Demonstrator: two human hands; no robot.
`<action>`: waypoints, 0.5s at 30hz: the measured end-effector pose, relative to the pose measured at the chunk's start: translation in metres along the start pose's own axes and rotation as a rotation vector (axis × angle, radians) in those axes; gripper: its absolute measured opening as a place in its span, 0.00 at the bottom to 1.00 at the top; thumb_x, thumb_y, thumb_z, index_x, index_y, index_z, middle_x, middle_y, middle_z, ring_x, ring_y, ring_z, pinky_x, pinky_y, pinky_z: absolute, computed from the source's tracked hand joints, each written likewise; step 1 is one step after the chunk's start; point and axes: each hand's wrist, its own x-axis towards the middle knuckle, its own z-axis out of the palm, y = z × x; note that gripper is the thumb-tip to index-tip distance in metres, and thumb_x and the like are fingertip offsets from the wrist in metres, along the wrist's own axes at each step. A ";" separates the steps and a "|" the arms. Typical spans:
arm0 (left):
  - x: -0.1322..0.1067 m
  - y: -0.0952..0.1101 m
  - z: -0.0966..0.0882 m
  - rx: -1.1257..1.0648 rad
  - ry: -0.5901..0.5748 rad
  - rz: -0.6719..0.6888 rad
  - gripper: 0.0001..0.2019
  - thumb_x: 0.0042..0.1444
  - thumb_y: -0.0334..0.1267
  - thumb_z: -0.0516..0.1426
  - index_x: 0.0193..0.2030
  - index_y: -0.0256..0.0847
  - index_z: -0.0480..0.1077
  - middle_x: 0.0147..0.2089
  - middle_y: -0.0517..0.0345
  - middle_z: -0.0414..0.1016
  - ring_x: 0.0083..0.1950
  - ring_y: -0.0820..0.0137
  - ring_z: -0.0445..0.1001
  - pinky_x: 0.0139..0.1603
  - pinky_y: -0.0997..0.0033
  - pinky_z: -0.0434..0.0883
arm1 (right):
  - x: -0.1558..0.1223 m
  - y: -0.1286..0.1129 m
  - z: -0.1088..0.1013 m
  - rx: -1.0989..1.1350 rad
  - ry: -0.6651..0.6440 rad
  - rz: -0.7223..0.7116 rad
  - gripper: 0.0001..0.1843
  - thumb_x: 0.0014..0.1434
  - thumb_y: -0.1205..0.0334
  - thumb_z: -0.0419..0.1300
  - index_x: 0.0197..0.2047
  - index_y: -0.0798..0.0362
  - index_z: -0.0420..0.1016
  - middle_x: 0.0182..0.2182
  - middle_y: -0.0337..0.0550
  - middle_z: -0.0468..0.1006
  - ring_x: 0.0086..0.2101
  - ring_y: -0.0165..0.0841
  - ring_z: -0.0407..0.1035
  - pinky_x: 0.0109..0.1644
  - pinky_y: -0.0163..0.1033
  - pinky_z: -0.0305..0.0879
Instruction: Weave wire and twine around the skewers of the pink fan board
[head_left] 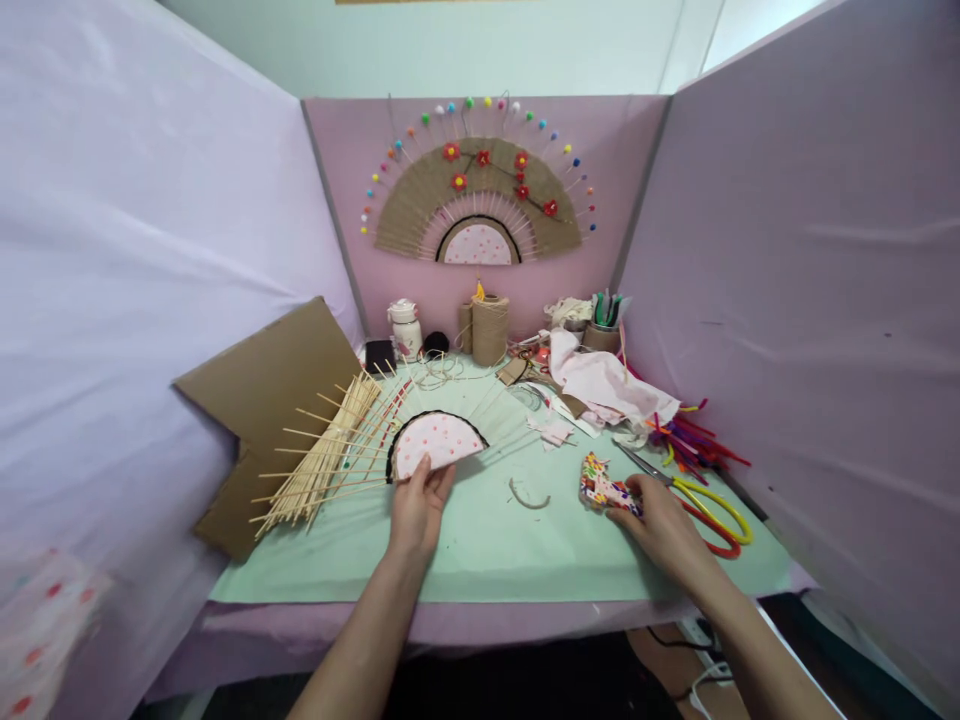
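My left hand (pixel 421 505) grips the lower edge of a half-round fan base (pixel 439 442), its thumb on top. The base is covered in white fabric with pink dots and edged with a dark cord, and thin wooden sticks (pixel 322 450) fan out from its left and upper sides. Over on the right, my right hand (pixel 654 522) is closed on the edge of a small packet of many-coloured pieces (pixel 602 485); what the pieces are I cannot make out. Scissors with yellow and red handles (pixel 712 512) lie just beside that hand, partly behind it.
A finished fan (pixel 412 205) with bead-tipped sticks hangs on the back panel. Brown cardboard (pixel 277 370) leans at left by a pile of sticks. Twine spools (pixel 490 330), a white bottle (pixel 406 328), pink fabric (pixel 607 375) and pipe cleaners (pixel 697 445) line the back and right. A curved cord piece (pixel 529 502) lies mid-table.
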 end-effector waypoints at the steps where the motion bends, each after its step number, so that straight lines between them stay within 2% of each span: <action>1: 0.001 0.000 -0.001 -0.013 0.004 -0.016 0.08 0.55 0.25 0.56 0.40 0.38 0.72 0.38 0.55 0.79 0.37 0.72 0.78 0.45 0.62 0.77 | 0.000 0.002 0.000 -0.046 0.031 -0.005 0.20 0.54 0.50 0.58 0.44 0.55 0.65 0.41 0.53 0.73 0.42 0.47 0.68 0.44 0.47 0.63; 4: 0.002 -0.002 -0.003 -0.036 0.005 -0.050 0.08 0.55 0.24 0.56 0.39 0.38 0.72 0.37 0.55 0.79 0.37 0.71 0.78 0.43 0.62 0.78 | 0.001 -0.005 -0.004 -0.112 0.154 -0.046 0.27 0.53 0.44 0.58 0.48 0.56 0.65 0.43 0.56 0.72 0.45 0.50 0.68 0.45 0.48 0.63; 7: 0.003 -0.003 -0.004 -0.046 -0.002 -0.048 0.07 0.55 0.24 0.56 0.39 0.36 0.72 0.38 0.53 0.79 0.38 0.71 0.78 0.43 0.64 0.77 | 0.006 -0.022 -0.009 -0.052 0.205 -0.115 0.26 0.56 0.43 0.55 0.49 0.55 0.65 0.43 0.55 0.73 0.45 0.49 0.68 0.46 0.49 0.63; 10: 0.004 -0.005 -0.002 -0.071 0.013 -0.033 0.07 0.56 0.24 0.56 0.39 0.36 0.72 0.39 0.53 0.78 0.38 0.72 0.77 0.45 0.64 0.77 | 0.016 -0.039 -0.018 0.054 0.186 -0.200 0.25 0.58 0.43 0.53 0.49 0.54 0.65 0.44 0.54 0.73 0.45 0.47 0.68 0.48 0.50 0.63; 15: -0.001 -0.014 0.011 -0.127 0.071 -0.057 0.06 0.58 0.25 0.55 0.39 0.36 0.71 0.40 0.53 0.78 0.39 0.73 0.77 0.46 0.67 0.76 | 0.046 -0.076 -0.043 0.201 0.107 -0.352 0.25 0.57 0.44 0.56 0.50 0.53 0.65 0.45 0.55 0.73 0.47 0.46 0.67 0.50 0.49 0.63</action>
